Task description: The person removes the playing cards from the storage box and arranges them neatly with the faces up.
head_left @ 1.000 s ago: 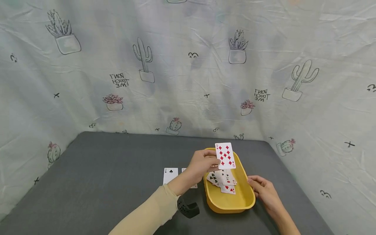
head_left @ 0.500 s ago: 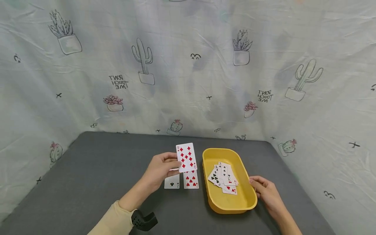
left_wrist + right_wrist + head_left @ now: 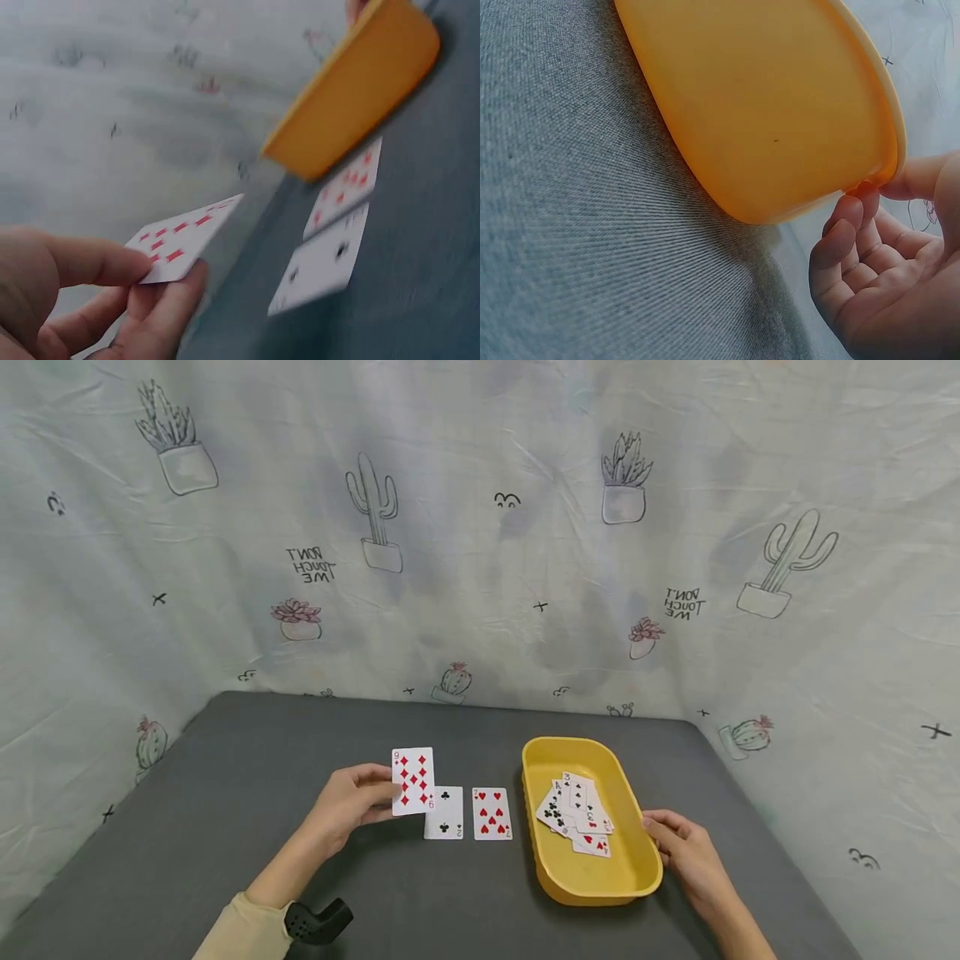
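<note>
The nine of diamonds (image 3: 412, 781) is being held face-up above the grey table (image 3: 225, 793), just left of the two cards lying there, its lower right corner overlapping the two of clubs (image 3: 444, 813) in the head view. The left hand (image 3: 351, 802) is pinching it by its left edge, thumb on top and fingers (image 3: 161, 311) curled beneath, as the left wrist view shows, where the card (image 3: 184, 238) is tilting out over the table. The two of clubs is lying flat, and the seven of hearts (image 3: 492, 813) is lying just beside it on the right, the two close together but apart.

Right of the seven, the yellow tray (image 3: 637, 860) is sitting on the table, holding a loose fan of face-up cards (image 3: 576, 814) against its floor. The right hand (image 3: 686, 852) is resting at the tray's right rim; the right wrist view shows the thumb pressing the rim and the fingers (image 3: 847, 232) loosely curled just under the tray's outer wall (image 3: 765, 112), not closing round it.

A black wrist mount (image 3: 315, 920) is showing at the cuff of the pale sleeve (image 3: 240, 931). A cloth printed with cacti (image 3: 480, 527) is hanging behind and beside the table.
</note>
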`<state>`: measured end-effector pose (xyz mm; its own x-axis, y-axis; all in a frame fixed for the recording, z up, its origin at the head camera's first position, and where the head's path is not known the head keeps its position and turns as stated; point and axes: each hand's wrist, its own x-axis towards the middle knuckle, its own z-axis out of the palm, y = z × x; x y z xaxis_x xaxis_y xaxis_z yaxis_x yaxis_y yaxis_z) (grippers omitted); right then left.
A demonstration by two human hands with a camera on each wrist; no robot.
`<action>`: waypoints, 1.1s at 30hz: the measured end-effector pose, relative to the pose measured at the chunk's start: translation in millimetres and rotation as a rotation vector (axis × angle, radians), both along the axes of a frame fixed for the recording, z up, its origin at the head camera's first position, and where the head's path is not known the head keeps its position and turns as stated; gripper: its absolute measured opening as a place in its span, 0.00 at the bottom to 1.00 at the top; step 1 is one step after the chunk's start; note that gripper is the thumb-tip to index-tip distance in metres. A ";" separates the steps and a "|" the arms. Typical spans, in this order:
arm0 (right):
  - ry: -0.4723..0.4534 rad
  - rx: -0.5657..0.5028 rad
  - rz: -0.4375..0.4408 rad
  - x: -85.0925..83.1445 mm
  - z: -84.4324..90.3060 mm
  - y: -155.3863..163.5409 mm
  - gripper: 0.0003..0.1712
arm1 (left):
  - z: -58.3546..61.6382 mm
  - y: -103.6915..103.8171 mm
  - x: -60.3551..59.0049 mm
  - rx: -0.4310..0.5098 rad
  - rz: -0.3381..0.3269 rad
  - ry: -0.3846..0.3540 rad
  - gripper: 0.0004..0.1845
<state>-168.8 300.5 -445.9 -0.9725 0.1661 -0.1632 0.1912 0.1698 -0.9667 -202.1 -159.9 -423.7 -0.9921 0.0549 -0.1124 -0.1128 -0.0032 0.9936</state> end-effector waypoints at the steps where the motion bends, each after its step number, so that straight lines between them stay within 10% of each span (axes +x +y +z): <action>1: 0.002 0.004 0.001 0.0 0.2 0.3 0.25 | -2.7 -3.5 -1.7 -0.004 -0.004 -0.006 0.17; 15: -0.008 0.007 0.009 -0.8 -2.5 2.8 0.26 | -33.3 -30.0 -15.4 -0.143 -0.038 -0.082 0.16; 33: -0.002 0.013 0.008 -2.6 -3.7 0.8 0.25 | -41.2 -27.0 -15.1 -0.217 -0.018 -0.069 0.14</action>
